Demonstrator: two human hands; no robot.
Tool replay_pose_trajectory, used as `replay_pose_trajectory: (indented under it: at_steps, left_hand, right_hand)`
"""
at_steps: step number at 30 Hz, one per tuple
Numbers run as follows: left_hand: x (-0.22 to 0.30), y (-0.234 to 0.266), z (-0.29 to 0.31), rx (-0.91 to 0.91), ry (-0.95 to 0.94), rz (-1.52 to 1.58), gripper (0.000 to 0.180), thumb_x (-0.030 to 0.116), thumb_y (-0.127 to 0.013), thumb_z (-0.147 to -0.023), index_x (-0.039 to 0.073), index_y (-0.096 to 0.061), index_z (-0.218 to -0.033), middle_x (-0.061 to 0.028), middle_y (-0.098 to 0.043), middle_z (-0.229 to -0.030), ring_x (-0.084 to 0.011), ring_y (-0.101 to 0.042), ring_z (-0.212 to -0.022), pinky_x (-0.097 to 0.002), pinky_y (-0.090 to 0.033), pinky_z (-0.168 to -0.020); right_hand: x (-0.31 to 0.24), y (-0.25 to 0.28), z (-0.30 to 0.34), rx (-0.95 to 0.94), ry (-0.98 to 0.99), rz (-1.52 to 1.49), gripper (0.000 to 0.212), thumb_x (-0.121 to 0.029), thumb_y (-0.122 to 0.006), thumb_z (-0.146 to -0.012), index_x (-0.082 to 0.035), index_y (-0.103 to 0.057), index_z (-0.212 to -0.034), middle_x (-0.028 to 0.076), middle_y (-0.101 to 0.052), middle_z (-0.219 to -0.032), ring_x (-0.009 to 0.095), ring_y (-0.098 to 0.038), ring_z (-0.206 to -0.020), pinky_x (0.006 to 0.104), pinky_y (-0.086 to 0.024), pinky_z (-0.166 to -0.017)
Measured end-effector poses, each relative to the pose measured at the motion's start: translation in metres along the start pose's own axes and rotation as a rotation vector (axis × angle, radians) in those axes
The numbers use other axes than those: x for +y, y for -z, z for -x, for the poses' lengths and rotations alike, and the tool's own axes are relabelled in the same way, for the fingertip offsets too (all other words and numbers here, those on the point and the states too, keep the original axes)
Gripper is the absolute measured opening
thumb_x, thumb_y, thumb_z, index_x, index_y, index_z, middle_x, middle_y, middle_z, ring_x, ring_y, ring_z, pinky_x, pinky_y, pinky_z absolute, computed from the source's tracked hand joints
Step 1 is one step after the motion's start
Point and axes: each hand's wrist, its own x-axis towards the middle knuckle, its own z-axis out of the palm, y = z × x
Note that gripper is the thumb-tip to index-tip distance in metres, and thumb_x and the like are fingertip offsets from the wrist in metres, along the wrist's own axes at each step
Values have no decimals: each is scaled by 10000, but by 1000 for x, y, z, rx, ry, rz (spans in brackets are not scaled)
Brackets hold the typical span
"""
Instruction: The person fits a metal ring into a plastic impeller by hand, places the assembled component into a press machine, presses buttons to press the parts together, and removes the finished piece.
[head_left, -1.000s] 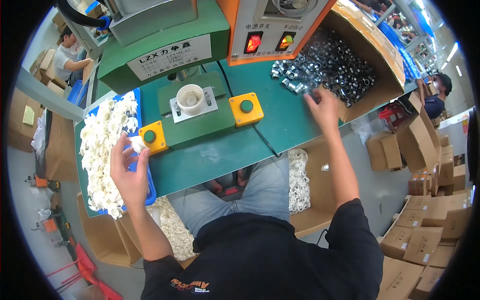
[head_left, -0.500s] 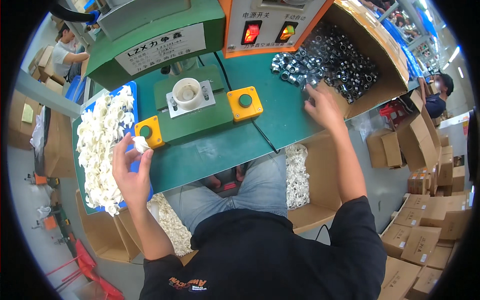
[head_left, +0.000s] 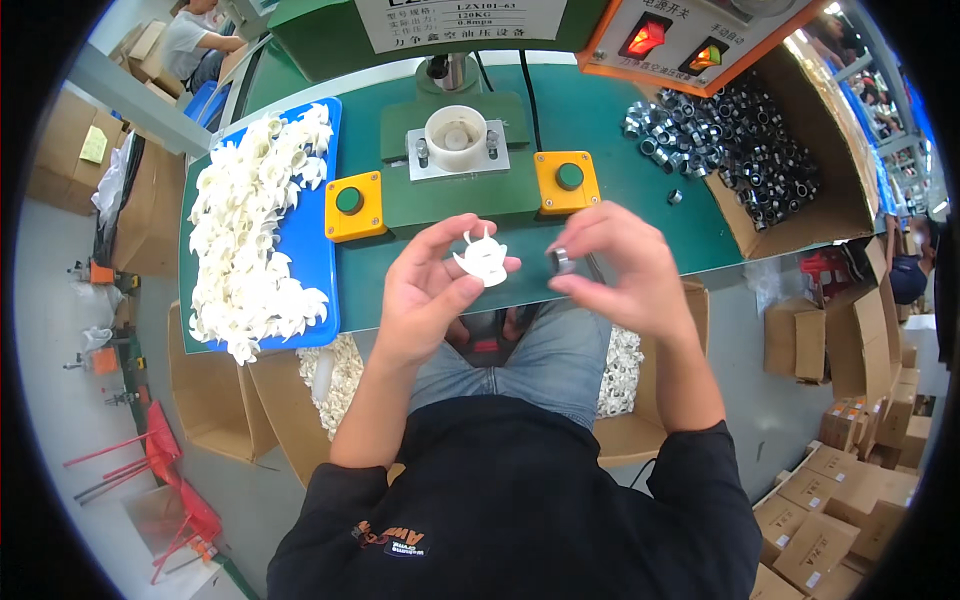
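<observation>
Left hand point(head_left: 418, 297) holds white, curved-pronged part point(head_left: 485, 262).

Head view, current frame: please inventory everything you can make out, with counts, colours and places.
white part: one, white, in left hand
metal ring: one, silver, in right hand
blue tray: one, blue, worktop's left
loose white parts: many, white, heaped on blue tray
press: one, green, top centre
cup fixture: one, white, on press base
button boxes: two, yellow, flanking press base
control box: one, orange-edged, upper right
loose metal rings: many, silver, worktop's right
stacked cartons: several, brown, lower right
other people: at least two, upper left and far right
hands: two, bare, centre
shirt: one, black, bottom
</observation>
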Motion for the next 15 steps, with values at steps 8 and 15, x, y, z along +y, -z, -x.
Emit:
replay_pose_trajectory:
  at_steps: [8, 15]
  left_hand:
    - [-2, 0, 6, -32, 88, -18, 571, -63, -715, -941, -32, -519, -1476, -173, -562, -1460, -287, -662, -1242, -405, -551, -1062]
    - [-7, 3, 6, -53, 21, -27, 563, -53, -720, -945, -37, -529, -1474, -179, -559, -1458, -288, -654, -1252, -406, -555, -1058]
  right_hand:
    - [-17, -28, -24, -1, 47, 39, 371, -81, -924, -729, -72, -774, -1068, 78, -700, -1012, 237, -705, -895, 336, -584, -761]
    - [-10, -29, -20, -41, 66, 25, 361, -84, -919, -727, -63, -772, -1056, 78, -693, -1009, 240, -706, -902, 337, -588, -777]
